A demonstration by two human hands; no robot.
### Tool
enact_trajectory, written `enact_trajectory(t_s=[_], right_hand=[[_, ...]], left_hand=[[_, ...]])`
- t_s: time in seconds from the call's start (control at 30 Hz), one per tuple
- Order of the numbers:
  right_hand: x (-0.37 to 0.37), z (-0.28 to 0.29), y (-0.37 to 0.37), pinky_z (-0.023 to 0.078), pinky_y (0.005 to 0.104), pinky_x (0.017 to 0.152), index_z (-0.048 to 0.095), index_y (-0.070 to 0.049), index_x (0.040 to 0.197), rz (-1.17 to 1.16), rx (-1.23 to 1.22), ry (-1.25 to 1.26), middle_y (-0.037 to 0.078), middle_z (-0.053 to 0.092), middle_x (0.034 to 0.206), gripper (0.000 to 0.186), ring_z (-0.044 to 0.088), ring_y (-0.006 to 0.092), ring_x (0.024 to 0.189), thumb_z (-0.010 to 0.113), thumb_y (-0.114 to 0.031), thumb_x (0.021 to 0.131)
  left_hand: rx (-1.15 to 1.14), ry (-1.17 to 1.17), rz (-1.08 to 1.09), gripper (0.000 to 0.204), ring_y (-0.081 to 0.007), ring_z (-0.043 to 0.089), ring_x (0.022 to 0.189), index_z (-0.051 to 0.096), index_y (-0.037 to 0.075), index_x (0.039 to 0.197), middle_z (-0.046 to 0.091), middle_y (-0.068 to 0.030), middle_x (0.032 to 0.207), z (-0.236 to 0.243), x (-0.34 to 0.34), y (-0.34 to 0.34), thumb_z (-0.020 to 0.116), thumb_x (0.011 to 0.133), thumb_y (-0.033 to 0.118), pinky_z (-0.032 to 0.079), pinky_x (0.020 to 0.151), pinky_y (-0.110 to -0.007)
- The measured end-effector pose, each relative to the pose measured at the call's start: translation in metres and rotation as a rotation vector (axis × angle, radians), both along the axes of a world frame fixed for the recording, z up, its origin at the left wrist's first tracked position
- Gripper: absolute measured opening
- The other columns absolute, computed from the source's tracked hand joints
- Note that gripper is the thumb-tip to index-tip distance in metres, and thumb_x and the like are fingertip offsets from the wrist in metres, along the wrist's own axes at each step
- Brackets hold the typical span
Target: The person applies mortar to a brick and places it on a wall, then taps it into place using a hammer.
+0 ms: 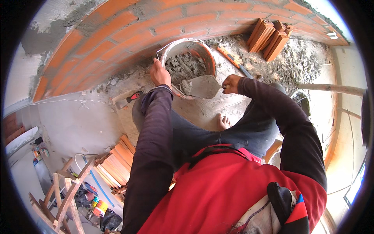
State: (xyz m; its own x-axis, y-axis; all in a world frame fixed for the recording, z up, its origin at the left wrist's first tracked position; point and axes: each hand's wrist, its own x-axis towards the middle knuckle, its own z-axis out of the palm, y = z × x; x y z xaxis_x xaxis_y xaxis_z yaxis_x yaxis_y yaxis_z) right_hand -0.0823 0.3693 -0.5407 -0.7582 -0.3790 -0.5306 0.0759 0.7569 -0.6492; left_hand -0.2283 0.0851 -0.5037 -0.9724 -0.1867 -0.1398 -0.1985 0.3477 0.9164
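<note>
hands: 2 | mortar-filled bucket: 1 | held trowel: 1 | orange-and-black tool: 1 | bare foot: 1

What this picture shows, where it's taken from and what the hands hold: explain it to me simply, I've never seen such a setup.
There is no machine here: a person works with bare hands. The picture comes from a wide fisheye camera on their head, looking down, so straight edges bend.

The right hand holds a trowel by its handle, its blade at the rim of a bucket of grey mortar. The left hand meets the bucket's wire handle; its exact grip is hard to tell.

On the floor beyond lie an orange-and-black tool and stacked bricks, beside a brick wall.
</note>
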Motion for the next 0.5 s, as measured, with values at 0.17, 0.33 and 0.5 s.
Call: enact_trajectory(t_s=[0.17,0.33,0.5], right_hand=[[-0.002,0.029,-0.001,0.051,0.0417,0.068,0.069,-0.004,0.086,-0.153,-0.029,-0.171,0.016,0.065,0.073,0.029,0.065,0.0288,0.071,0.065,-0.03,0.075],[-0.004,0.044,-0.005,0.05,0.0461,0.073,0.067,-0.005,0.09,-0.174,0.237,0.073,0.019,0.066,0.08,0.031,0.065,0.0374,0.079,0.06,-0.033,0.077],[-0.007,0.075,-0.003,0.051,0.048,0.069,0.065,-0.004,0.084,-0.179,0.268,0.296,0.018,0.065,0.072,0.032,0.064,0.0392,0.073,0.063,-0.035,0.078]], left_hand=[[0.107,-0.176,0.166,0.055,-0.0389,0.058,0.111,0.058,-0.011,0.117,0.059,-0.0282,0.122,-0.01,-0.006,-0.008,0.036,0.101,0.037,0.041,0.095,-0.039],[0.113,-0.177,0.219,0.059,-0.0376,0.053,0.12,0.056,-0.01,0.122,0.056,-0.0264,0.129,-0.023,-0.011,-0.02,0.033,0.101,0.04,0.038,0.102,-0.036],[0.005,-0.343,0.311,0.062,-0.0381,0.05,0.123,0.05,-0.009,0.129,0.051,-0.026,0.135,-0.032,-0.016,-0.033,0.028,0.101,0.042,0.036,0.104,-0.039]])
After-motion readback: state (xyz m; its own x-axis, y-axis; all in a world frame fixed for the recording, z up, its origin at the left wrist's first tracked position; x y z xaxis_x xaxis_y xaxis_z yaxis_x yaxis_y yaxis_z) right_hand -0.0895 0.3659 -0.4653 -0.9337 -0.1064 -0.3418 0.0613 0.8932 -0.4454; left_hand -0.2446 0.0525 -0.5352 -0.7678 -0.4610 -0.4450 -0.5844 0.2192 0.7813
